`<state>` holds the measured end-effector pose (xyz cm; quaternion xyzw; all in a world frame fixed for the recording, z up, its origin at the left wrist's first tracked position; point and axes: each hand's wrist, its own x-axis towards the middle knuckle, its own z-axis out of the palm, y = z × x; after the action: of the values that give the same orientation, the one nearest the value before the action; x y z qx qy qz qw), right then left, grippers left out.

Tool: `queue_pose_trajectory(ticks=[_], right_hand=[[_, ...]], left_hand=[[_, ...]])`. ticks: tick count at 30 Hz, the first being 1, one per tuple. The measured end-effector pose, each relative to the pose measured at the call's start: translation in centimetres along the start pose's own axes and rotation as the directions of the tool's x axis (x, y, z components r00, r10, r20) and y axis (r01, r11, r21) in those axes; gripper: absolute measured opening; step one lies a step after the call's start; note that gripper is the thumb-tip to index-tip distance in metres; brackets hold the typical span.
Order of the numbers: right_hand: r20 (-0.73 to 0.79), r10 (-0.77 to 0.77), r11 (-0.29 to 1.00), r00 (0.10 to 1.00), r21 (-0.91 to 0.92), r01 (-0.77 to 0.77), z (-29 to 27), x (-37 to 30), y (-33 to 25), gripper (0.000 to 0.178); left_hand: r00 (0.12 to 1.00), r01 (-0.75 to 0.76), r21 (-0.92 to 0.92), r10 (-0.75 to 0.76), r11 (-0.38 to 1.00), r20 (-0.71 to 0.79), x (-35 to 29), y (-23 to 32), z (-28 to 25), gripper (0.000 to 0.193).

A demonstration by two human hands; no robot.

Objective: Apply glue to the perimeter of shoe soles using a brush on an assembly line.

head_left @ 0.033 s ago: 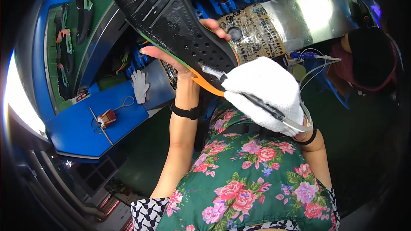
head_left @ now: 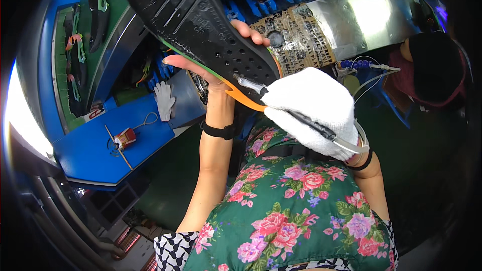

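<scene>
A black shoe sole [head_left: 201,30] with rows of small holes and green and orange edging is held up tilted, its wet, shiny face toward me. My left hand [head_left: 208,74] is closed round its edges, thumb on the near side and fingertips on the far side. White knit glove covers my right hand [head_left: 319,105], which is closed round a slim brush-like tool [head_left: 251,85]. The tool's pale tip touches or nearly touches the sole beside the holes. A black section and pale tubing run along the glove toward the wrist. The gloved fingers themselves are hidden.
On the left, a blue table [head_left: 90,150] holds a white glove [head_left: 164,101] and a small red box [head_left: 124,138] with a thin stick. Shoe parts [head_left: 76,50] lie on a green belt. A curved metal edge [head_left: 359,25] crosses ahead. Another person [head_left: 434,65] is at right.
The sole has shifted slightly left, and my gloved right hand slightly right. Both grips are unchanged.
</scene>
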<state>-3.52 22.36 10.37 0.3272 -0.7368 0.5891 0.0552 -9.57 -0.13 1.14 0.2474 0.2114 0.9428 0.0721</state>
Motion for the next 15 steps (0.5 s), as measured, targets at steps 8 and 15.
queue_pose_trajectory(ticks=[8,15], right_hand=[[0.026,0.018,0.983,1.000,-0.181,-0.013,-0.7,-0.9,-1.5,0.028],[0.076,0.033,0.993,0.997,-0.112,-0.025,-2.0,-1.1,-1.5,0.031]], left_hand=[[0.988,-0.139,0.095,0.133,0.986,0.075,1.5,0.1,0.9,0.152],[0.984,-0.169,0.164,0.157,0.972,0.083,2.1,0.5,1.8,0.153]])
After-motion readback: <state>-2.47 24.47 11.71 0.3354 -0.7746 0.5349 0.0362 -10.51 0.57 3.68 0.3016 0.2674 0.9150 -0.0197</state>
